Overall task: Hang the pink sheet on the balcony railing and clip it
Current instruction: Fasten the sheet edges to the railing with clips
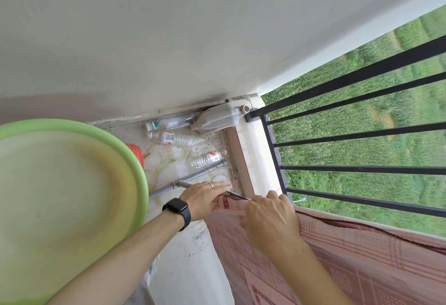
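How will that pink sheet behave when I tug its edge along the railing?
Likely floppy: the pink sheet drapes in folds over the railing. Probably light, since the right hand holds its edge with curled fingers. Unclipped, it may slide off.

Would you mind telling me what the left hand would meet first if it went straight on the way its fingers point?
Probably the raised ledge under the railing, just beyond the left hand; depth is unclear.
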A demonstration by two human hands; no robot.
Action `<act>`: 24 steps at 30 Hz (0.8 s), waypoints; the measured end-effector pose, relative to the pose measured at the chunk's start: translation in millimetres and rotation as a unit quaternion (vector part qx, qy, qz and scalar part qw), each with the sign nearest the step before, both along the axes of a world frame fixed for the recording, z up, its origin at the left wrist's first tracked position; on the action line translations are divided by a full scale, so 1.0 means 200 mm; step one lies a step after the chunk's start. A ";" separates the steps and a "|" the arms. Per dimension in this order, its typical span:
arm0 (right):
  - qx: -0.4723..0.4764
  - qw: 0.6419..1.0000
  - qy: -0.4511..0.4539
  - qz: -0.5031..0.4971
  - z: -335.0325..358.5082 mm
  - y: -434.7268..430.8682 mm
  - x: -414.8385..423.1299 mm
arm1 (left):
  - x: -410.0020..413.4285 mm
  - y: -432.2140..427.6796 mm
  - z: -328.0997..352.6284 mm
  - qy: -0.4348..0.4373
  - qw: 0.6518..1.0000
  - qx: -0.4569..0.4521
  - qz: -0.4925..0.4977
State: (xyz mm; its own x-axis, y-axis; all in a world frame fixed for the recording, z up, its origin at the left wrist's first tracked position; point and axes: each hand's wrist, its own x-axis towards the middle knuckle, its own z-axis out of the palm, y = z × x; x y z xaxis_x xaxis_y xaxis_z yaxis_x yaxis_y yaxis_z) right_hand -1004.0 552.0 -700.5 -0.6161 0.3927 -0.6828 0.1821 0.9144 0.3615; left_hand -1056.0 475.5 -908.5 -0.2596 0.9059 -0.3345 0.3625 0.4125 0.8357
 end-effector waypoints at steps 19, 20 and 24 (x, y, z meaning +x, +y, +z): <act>-0.045 0.998 -0.031 -0.008 0.00 0.04 -0.05 | -0.20 0.23 0.06 0.120 0.980 -0.031 -0.154; -0.053 0.998 -0.027 -0.019 0.00 0.04 -0.06 | -0.20 0.24 0.06 0.110 0.982 -0.036 -0.151; -0.074 0.993 -0.025 -0.085 -0.05 0.07 -0.14 | -0.22 0.24 0.11 0.096 0.982 -0.052 -0.156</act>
